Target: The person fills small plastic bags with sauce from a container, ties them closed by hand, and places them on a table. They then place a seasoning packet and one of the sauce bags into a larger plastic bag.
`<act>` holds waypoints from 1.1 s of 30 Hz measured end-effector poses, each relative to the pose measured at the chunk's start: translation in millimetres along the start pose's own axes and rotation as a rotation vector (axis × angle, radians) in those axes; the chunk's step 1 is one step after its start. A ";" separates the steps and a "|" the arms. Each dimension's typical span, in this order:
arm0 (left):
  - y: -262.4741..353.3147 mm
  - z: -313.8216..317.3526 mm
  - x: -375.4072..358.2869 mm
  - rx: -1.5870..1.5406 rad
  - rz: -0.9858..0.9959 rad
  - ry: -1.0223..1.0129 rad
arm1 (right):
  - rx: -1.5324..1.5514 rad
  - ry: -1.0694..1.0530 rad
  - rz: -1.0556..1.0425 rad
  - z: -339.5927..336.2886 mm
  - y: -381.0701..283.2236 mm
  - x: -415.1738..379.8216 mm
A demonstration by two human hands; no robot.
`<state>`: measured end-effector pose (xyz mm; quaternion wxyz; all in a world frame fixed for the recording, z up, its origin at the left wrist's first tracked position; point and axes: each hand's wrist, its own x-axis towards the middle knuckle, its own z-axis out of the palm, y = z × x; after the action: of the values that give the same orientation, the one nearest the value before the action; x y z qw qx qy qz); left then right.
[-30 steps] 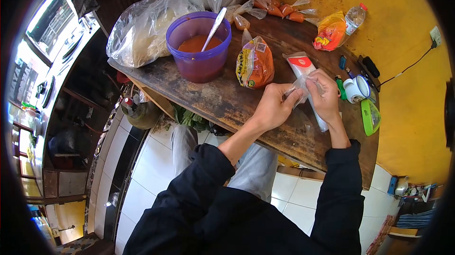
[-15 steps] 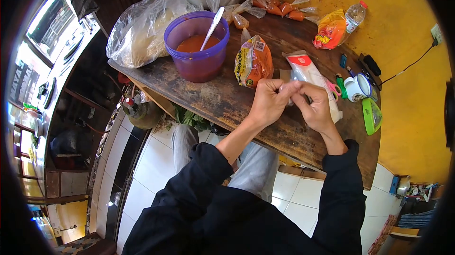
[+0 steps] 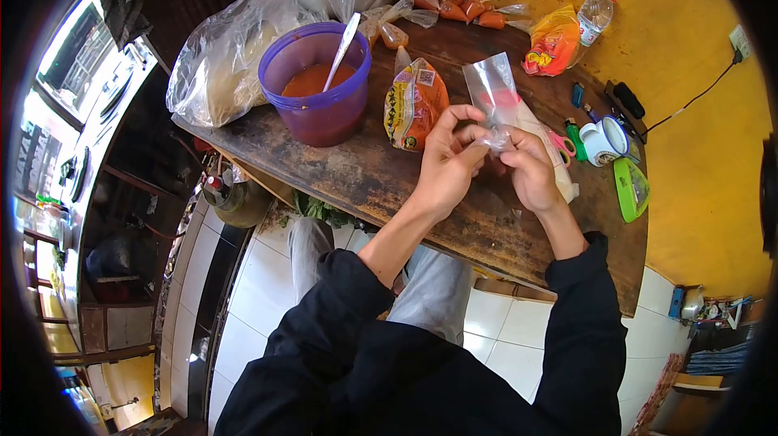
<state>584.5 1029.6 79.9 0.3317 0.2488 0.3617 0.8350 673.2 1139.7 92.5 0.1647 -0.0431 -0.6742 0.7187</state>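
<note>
Above the wooden table, a small clear plastic bag (image 3: 490, 83) is pinched between both of my hands, its flat end pointing away from me. My left hand (image 3: 446, 164) is closed on the crumpled near end, with thumb and fingers together. On the other side of that end, my right hand (image 3: 532, 175) grips it too. Under the bag and partly behind my right hand lies a long white plastic pack (image 3: 545, 140) with a red patch. An orange and yellow printed packet (image 3: 416, 108) stands just beyond my left hand.
A purple tub (image 3: 314, 118) of reddish-orange sauce holds a pale spoon (image 3: 342, 51). Left of it sits a large clear bag (image 3: 219, 63) with pale contents. Tied sauce bags (image 3: 454, 8) and a bottle (image 3: 596, 16) are at the back. Pink scissors (image 3: 561, 144) and a white mug (image 3: 605, 142) lie right.
The clear bag, earlier mostly hidden by my hands, now extends upward above them. My hands have turned and parted slightly, and the whole view has shifted a little.
</note>
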 end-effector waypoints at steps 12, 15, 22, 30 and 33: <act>-22.3 3.9 5.1 0.477 0.287 0.278 | -0.217 0.156 -0.041 6.3 2.1 -2.1; -25.8 8.7 3.2 0.412 0.278 0.258 | -0.172 0.110 -0.129 -4.1 10.8 -0.3; -10.2 9.7 2.9 -0.377 -0.137 0.024 | -0.515 0.366 -0.314 5.7 6.6 5.5; -10.2 15.2 7.8 0.673 0.358 0.339 | -0.192 0.117 -0.191 -0.1 9.1 4.5; -15.6 18.3 5.4 0.918 0.720 0.285 | -0.646 0.355 -0.358 -2.5 11.0 2.9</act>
<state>598.9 1049.6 80.1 -0.1649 0.3591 0.6192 0.6786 669.3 1142.6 81.9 0.3788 -0.0979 -0.8232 0.4116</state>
